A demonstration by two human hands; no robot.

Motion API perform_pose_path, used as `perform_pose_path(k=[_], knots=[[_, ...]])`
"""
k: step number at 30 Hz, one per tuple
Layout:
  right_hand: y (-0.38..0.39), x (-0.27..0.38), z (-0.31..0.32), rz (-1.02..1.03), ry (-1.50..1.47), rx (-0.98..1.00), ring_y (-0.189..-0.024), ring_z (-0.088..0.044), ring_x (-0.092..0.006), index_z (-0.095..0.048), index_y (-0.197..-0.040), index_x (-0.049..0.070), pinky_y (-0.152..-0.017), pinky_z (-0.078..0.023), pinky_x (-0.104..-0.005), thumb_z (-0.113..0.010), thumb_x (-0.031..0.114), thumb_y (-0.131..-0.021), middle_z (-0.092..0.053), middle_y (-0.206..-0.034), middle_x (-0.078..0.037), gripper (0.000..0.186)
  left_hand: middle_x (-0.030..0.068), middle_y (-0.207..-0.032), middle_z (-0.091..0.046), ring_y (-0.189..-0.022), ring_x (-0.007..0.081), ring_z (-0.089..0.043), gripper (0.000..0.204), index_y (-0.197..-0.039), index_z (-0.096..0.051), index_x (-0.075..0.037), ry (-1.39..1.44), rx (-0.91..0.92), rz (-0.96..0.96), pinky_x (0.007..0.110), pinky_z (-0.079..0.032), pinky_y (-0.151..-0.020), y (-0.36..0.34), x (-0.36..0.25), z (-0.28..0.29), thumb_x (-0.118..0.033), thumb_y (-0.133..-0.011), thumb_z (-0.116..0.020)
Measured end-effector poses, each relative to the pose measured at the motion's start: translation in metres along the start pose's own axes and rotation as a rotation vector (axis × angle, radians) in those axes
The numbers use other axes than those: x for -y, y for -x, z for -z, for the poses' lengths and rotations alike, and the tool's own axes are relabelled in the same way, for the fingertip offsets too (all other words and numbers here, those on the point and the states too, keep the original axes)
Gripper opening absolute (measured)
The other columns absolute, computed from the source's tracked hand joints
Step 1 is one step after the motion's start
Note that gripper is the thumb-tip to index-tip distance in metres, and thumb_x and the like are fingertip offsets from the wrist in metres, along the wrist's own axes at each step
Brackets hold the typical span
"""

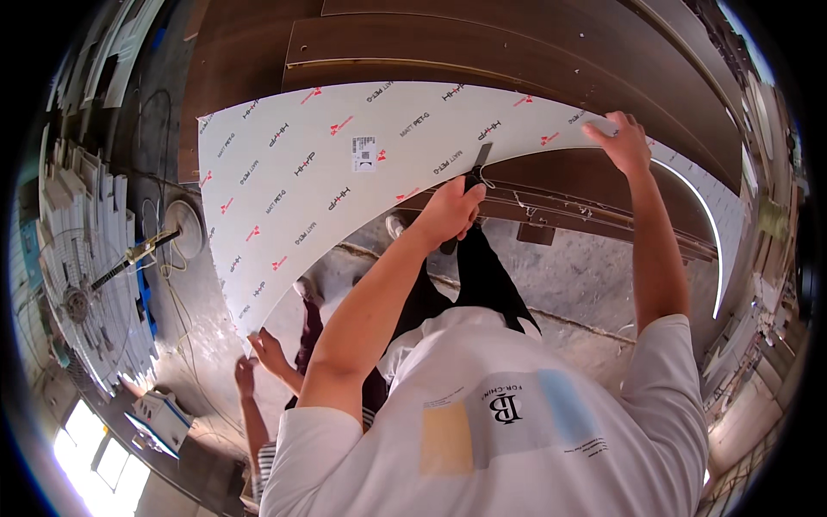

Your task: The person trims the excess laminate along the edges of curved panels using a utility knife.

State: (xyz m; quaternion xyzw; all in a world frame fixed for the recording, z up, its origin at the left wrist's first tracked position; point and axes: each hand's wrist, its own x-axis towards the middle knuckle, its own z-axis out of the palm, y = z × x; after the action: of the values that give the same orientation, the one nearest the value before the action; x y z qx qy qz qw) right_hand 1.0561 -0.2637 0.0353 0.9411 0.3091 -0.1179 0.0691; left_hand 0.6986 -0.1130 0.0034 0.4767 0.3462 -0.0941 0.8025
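Near side of the board: wearer's white shirt, with yellow and blue blocks on the chest. Black trousers just beyond it, partly under the board's inner curve.

Left hand: at the middle of the board's inner curve, fist closed round the black handle of a tool. Tool's flat grey blade points away from the wearer and overlaps the board's edge; cannot tell whether it touches the face. Handle end shows below the fist.

Right hand: on the board's narrow band, right of the tool, gripping it. Thumb on the printed face, fingers at the far edge.

Board itself: large, thin, curved, white with red and black print, spread across in front of the wearer. Broad at left, narrow and bending nearer past the right hand, where a bright line follows the inner edge. Small label on the broad part.

At the board's near left corner: a co-worker's two hands, one at the corner, one just beside it; grip unclear.

Below the board: grey floor. Beyond its far edge: brown planks, stacked.

Left of the board, farther out: standing fan with a round base, yellowish cord, pale strips in a pile. Bright window well apart from the near left corner.
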Motion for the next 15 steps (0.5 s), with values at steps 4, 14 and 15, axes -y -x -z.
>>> perform_pose_path(k=[4,14,15], knots=[[0.002,-0.001,0.002,0.027,-0.027,-0.057,-0.136,-0.051,-0.033,-0.066,-0.128,0.013,-0.103,-0.05,-0.0513,-0.073,0.074,-0.08,-0.061,-0.137,-0.009,0.078,0.003,-0.067,-0.051,-0.048,0.0141,-0.048,0.028,-0.096,-0.052,-0.004,-0.025,-0.016,0.003,0.031,-0.042,-0.046,0.002,-0.004,0.001,-0.03,-0.106,-0.054],[0.036,-0.006,0.007,0.063,-0.285,-0.084,-0.136,-0.053,-0.0337,-0.062,-0.133,0.007,-0.111,-0.044,-0.0557,-0.072,0.061,-0.085,-0.058,-0.141,-0.017,0.073,0.0007,-0.06,-0.049,-0.044,0.0127,-0.045,0.018,-0.104,-0.057,-0.008,-0.073,-0.188,0.058,0.03,-0.038,-0.042,0.025,-0.002,-0.022,-0.026,-0.105,-0.059],[0.036,-0.012,-0.008,0.103,-0.238,-0.236,-0.139,-0.05,-0.0322,-0.063,-0.134,0.007,-0.114,-0.039,-0.0573,-0.07,0.061,-0.086,-0.059,-0.139,-0.017,0.072,0.0006,-0.06,-0.046,-0.044,0.0128,-0.045,0.017,-0.102,-0.053,-0.008,-0.007,-0.237,0.024,0.031,-0.039,-0.041,0.025,0.006,-0.023,-0.023,-0.105,-0.059]])
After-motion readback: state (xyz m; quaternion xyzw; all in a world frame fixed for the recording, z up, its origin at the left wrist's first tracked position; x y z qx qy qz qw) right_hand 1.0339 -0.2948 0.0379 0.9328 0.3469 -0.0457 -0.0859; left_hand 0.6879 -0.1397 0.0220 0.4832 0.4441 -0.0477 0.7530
